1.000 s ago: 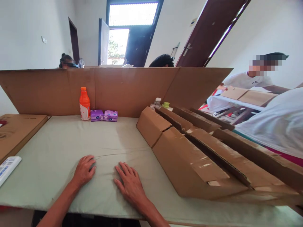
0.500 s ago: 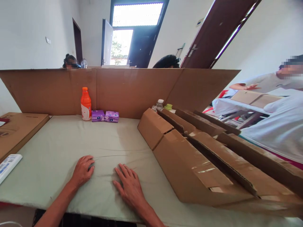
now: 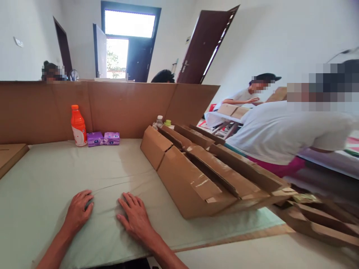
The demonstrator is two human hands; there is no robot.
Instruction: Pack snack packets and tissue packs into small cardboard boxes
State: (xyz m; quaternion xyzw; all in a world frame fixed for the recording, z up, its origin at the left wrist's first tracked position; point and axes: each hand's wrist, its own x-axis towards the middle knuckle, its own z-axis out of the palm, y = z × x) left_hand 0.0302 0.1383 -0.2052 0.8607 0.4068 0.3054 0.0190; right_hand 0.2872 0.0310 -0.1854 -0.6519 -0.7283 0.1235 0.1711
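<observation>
My left hand (image 3: 79, 209) rests on the pale green cloth of the table (image 3: 112, 168), its fingers loosely bent and holding nothing. Beside it, my right hand (image 3: 136, 216) lies palm down with the fingers spread, touching only the cloth. To the right of that hand stands a cardboard divider box (image 3: 179, 179) with long open slots. Farther back, an orange bottle (image 3: 78, 127) stands upright next to two purple tissue packs (image 3: 95, 139) in front of a cardboard screen (image 3: 120, 108).
A clear bottle (image 3: 158, 121) and a green-lidded item (image 3: 167, 122) stand behind the divider box. A flat carton (image 3: 12, 155) lies at the left edge. More cardboard trays (image 3: 322, 220) are at lower right. Co-workers sit beyond the screen and to the right.
The view has swung to the right, so everything sits farther left and a second person shows at right. Both hands stay resting on the cloth.
</observation>
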